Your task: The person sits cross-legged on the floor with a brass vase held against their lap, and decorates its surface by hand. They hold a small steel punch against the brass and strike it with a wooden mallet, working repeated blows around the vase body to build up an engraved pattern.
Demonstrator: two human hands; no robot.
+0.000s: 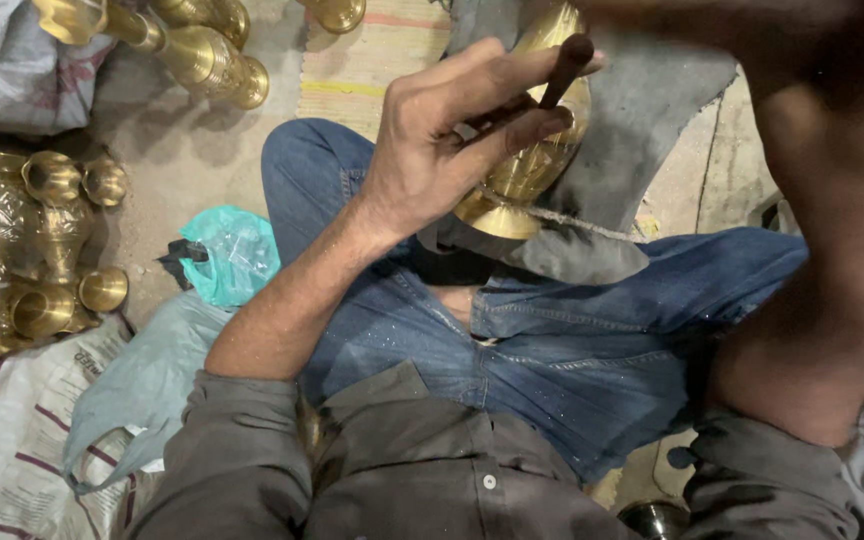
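Your left hand point(442, 150) holds a dark stick tool point(552, 80) tight.
Just behind your fingers sits a shiny brass pot point(532, 165) on grey cloth point(642, 110). Your right hand is blurry; you cannot tell its grip.

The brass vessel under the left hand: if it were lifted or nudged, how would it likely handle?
The brass vessel looks like solid polished metal, so probably stiff and heavy for its size. Its rounded, shiny body may be slippery and could roll off the grey cloth; the left hand, holding a dark tool, steadies it.
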